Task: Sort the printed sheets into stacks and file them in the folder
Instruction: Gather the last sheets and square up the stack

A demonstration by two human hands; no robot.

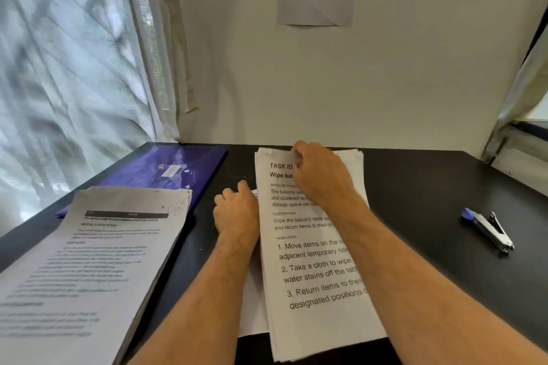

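— Where are we?
— At a black table [415, 187] against a pale wall. The center stack [314, 275] of printed sheets lies before us.
— Our hands?
— Right hand [320, 175] pinches the top sheet's far edge; left hand [237, 210] curls against the stack's left edge.
— Around it?
— Second stack [98, 261] near left, purple folder [166, 169] behind it, staple remover [489, 230] right.

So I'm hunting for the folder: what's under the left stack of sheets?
A purple folder lies under the far end of the left stack, which rests on the black table. Anything else beneath is covered.
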